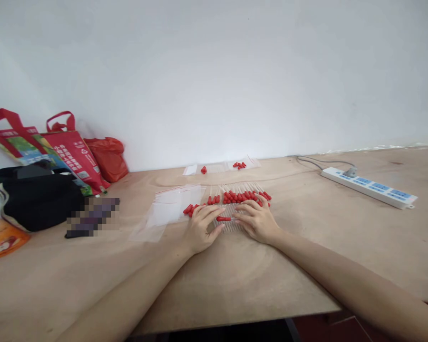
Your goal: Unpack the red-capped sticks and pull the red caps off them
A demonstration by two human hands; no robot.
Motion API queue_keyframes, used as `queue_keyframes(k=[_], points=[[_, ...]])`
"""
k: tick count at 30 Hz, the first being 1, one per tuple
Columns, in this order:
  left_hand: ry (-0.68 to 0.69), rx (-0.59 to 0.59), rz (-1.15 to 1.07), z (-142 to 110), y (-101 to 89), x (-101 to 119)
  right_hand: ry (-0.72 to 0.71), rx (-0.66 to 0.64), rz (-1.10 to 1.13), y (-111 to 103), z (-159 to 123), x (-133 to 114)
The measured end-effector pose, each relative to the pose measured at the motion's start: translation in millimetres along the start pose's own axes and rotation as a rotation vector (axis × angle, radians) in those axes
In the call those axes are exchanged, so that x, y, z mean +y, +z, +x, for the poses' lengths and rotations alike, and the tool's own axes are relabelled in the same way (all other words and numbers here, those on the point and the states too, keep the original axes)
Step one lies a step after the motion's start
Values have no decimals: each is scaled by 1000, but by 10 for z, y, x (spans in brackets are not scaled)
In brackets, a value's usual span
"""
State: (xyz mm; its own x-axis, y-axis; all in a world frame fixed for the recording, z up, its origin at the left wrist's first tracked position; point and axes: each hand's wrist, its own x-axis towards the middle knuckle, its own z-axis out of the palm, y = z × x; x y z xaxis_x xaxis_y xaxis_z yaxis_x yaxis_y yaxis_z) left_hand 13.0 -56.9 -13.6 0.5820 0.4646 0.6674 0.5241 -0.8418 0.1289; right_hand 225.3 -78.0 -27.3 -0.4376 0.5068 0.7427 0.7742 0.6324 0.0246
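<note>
Between my two hands a small red-tipped stick (223, 219) lies level above a row of thin clear sticks (231, 227). My right hand (259, 222) is curled, its fingertips closed around the pale shaft end of that stick; its thumb is mostly hidden. My left hand (202, 229) is half curled at the red end, thumb and forefinger apart with nothing gripped. Just beyond the hands lies a row of red-tipped sticks (240, 196) with pale shafts pointing away. More red pieces (189, 210) lie beside the left fingers, partly covered by them.
Clear zip bags (176, 202) lie left of the sticks. Farther back, another bag holds several red pieces (239, 166). A power strip (369, 187) with a plugged-in cord sits right. Red shopping bags (74, 156), a black bag (39, 197) and an orange pouch (3, 235) stand left.
</note>
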Motion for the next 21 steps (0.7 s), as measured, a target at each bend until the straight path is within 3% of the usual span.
queue_keyframes(k=[3, 21], points=[[21, -46, 35, 21, 38, 4, -25, 11, -4, 7, 0, -7], [6, -55, 37, -25, 20, 39, -117, 69, -118, -1, -30, -32]])
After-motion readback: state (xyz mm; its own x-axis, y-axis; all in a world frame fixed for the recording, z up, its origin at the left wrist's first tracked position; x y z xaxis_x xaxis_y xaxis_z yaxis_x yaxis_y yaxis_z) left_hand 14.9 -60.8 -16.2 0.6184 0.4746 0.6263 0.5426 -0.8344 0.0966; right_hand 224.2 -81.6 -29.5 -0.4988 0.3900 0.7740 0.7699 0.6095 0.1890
